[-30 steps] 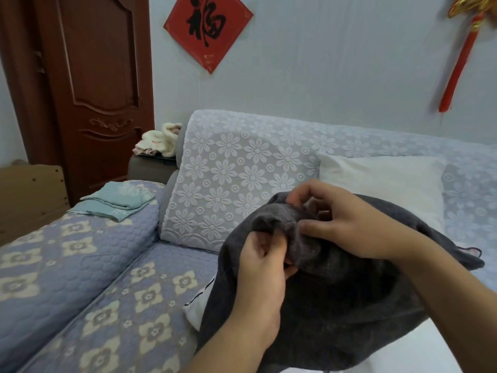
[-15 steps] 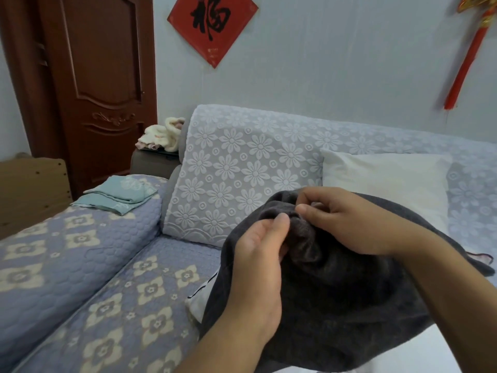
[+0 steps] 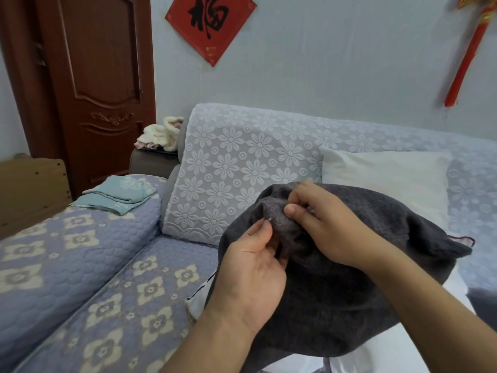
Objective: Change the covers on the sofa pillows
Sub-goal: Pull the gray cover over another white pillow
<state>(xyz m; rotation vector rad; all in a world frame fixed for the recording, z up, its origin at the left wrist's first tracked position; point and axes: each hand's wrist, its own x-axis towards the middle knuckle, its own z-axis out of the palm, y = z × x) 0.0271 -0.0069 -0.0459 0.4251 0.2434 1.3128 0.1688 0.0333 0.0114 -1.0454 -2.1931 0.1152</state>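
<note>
Nearest the camera, two hands work at the upper edge of one dark grey pillow cover (image 3: 349,278). The left hand (image 3: 250,273) has thumb and forefinger closed in a pinch on a fold of the cover's edge, palm facing right. The right hand (image 3: 328,224) comes in from the lower right, its fingers curled over and gripping the bunched fabric just beside the left hand; the two grips are nearly touching. The cover is held above the sofa seat (image 3: 129,300), draped over a white pillow (image 3: 197,300) of which only one corner shows at the cover's lower left. The cover's long axis cannot be told because it is bunched; its gathered edge points up and toward the backrest, and one loose corner points right.

To the left of the hands the quilted seat and the left armrest (image 3: 53,251) offer open surface. One folded stack of light blue fabric (image 3: 118,195) lies on the armrest's far end, well apart from the hands.

Behind the cover, one bare white pillow (image 3: 390,179) leans against the lace-draped backrest (image 3: 242,162). Past the sofa's left end sits one cream bundle of cloth (image 3: 161,134). Farthest: one brown door (image 3: 99,76), one red wall decoration (image 3: 211,22), one red hanging tassel (image 3: 468,52).
</note>
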